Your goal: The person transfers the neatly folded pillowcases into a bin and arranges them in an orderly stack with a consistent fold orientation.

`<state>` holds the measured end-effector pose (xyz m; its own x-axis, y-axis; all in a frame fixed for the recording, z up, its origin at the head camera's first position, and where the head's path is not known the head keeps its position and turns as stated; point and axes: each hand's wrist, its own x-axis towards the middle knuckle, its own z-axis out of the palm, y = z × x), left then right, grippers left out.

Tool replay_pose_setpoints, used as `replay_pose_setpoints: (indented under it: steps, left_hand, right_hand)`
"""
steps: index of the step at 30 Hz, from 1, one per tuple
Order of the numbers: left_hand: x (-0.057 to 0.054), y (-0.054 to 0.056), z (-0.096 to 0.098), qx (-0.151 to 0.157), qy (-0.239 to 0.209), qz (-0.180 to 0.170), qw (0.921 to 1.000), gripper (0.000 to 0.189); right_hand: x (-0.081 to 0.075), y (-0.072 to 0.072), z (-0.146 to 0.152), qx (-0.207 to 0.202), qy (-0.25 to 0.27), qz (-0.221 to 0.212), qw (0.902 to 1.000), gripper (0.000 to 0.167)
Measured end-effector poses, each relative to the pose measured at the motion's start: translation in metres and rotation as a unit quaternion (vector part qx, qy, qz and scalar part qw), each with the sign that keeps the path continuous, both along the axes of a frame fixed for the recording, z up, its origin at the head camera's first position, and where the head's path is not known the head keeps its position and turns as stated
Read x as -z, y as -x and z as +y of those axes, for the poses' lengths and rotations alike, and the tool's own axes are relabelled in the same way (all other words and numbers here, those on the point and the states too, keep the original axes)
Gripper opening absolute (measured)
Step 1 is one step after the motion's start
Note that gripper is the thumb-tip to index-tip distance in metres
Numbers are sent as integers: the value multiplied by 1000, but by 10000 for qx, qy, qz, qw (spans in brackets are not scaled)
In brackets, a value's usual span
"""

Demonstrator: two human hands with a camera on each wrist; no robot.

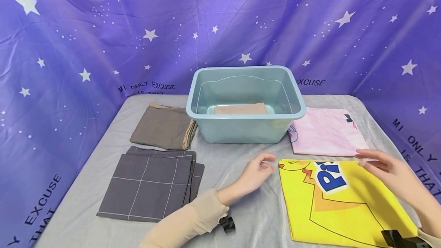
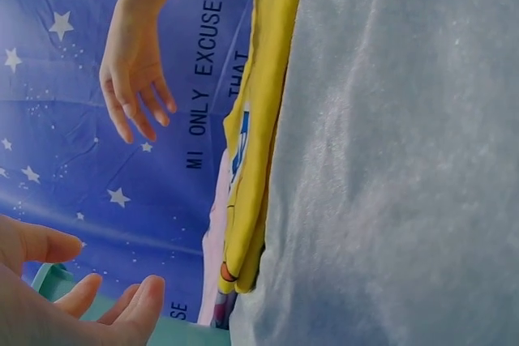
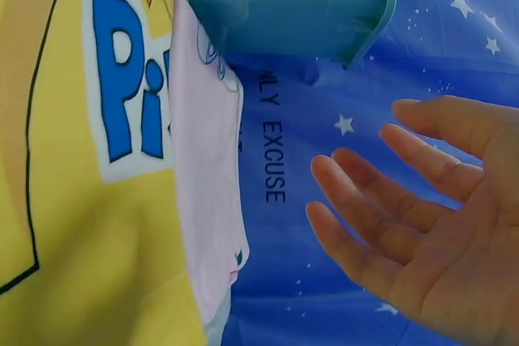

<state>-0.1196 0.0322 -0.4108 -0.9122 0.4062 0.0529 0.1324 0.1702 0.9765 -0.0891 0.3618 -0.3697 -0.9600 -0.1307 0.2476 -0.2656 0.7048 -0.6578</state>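
Note:
My left hand [image 1: 254, 172] hovers over the grey cover, left of the folded yellow cloth [image 1: 330, 217], its fingers loosely bent and holding nothing. Above that yellow cloth's right part hangs my right hand [image 1: 389, 169], fingers relaxed and apart from the fabric, as the right wrist view also shows. The yellow cloth carries a cartoon print and blue lettering. Behind it lies a folded pink cloth [image 1: 327, 131]. A light blue plastic tub [image 1: 241, 129] stands at the back middle, with a folded beige cloth [image 1: 241, 109] on its bottom.
On the left lies a folded dark grey checked cloth [image 1: 148, 186], and behind it a folded brown cloth [image 1: 162, 125] close against the tub. A grey cover [image 1: 255, 221] spreads over the table. Purple star-printed curtains [image 1: 220, 18] hang around the back and sides.

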Motion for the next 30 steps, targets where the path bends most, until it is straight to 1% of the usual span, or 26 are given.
replay_pose_setpoints:
  steps: [5,9,12,18,22,27,30]
  left_hand:
    - [1,-2,3,-20,50,-99,9999,30]
    - [4,-2,5,-67,67,-200,9998,31]
    - [6,-4,6,-47,83,-339,9994,32]
    - [10,-8,8,48,115,-598,9981,33]
    - [12,-11,10,24,97,-718,9974,36]
    - [16,-12,13,6,118,-759,9970,37]
    - [19,-13,15,-24,96,-802,9967,36]
  right_hand:
    - [5,-1,8,191,-152,-78,9997,25]
    - [9,-1,11,186,-99,-34,9998,25]
    - [12,-1,14,190,-73,-55,9998,23]
    - [17,-2,23,400,-197,-408,9982,26]
    - [22,-3,29,416,-247,-457,9978,28]
    - [28,-6,34,510,-341,-622,9962,31]
    - [35,-6,41,565,-420,-777,9945,35]
